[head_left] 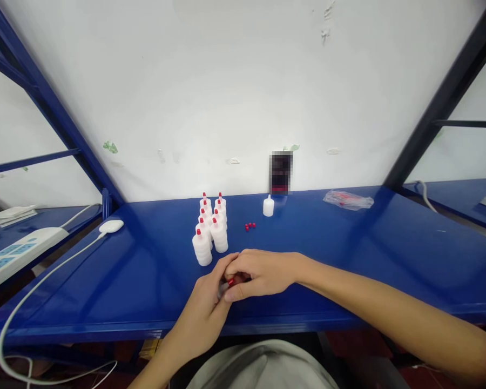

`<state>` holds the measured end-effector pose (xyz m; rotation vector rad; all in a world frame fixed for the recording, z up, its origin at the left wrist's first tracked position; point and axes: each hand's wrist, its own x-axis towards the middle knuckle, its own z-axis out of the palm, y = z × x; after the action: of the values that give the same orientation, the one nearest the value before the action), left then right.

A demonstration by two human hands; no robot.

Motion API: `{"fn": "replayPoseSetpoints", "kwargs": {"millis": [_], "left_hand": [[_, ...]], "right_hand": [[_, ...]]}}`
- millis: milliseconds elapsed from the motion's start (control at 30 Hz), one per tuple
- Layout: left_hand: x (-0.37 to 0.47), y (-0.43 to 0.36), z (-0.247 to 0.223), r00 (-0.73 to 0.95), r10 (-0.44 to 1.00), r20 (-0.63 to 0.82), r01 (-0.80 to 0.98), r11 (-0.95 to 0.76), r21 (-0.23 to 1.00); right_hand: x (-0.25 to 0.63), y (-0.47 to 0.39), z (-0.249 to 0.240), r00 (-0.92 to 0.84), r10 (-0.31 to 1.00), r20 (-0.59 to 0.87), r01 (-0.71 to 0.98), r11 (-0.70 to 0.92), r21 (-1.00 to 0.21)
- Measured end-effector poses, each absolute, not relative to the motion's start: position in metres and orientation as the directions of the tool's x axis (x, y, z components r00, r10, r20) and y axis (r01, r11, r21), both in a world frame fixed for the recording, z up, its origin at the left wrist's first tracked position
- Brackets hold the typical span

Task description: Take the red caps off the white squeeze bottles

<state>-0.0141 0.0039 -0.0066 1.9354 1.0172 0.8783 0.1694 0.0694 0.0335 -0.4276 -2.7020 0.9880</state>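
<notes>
Near the front edge of the table, my two hands meet. My left hand (206, 303) is closed round a small white squeeze bottle (222, 290), most of it hidden by the fingers. A red cap (231, 281) shows at the bottle's tip, and my right hand (261, 273) is closed about it with thumb and fingers. Just beyond stand several white bottles (203, 249) with red caps, upright in two rows. Several loose red caps (250, 226) lie to the right of these rows. Farther back, one white bottle (268, 207) stands upright without a cap.
A clear plastic bag (348, 200) with red bits inside lies at the back right of the blue table (308, 232). A dark pixelated item (281, 172) leans against the wall. At left are a white puck-shaped device (111, 226) with its cable and a power strip (20, 253).
</notes>
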Motion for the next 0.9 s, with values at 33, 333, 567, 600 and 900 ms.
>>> {"fn": "replayPoseSetpoints", "kwargs": {"millis": [33,333,567,600,900], "left_hand": [[-0.014,0.004,-0.006,0.443,0.871,0.214,0.347,-0.387,0.854],[-0.018,0.003,-0.010,0.369,0.914,0.169,0.391,-0.318,0.864],[-0.018,0.001,-0.012,0.288,0.925,0.249,0.371,-0.348,0.861],[-0.018,0.000,-0.011,0.284,0.931,0.228,0.371,-0.326,0.870],[-0.016,-0.005,-0.005,0.470,0.866,0.173,0.433,-0.397,0.809]], "right_hand": [[0.170,0.069,0.034,-0.937,0.330,0.112,0.169,0.711,-0.683],[0.164,0.067,0.029,-0.924,0.337,0.183,0.095,0.662,-0.743],[0.179,0.085,0.031,-0.821,0.495,0.284,0.192,0.708,-0.679],[0.184,0.091,0.030,-0.811,0.511,0.286,0.270,0.760,-0.592],[0.227,0.142,0.024,-0.564,0.816,0.129,0.765,0.575,-0.291]]}}
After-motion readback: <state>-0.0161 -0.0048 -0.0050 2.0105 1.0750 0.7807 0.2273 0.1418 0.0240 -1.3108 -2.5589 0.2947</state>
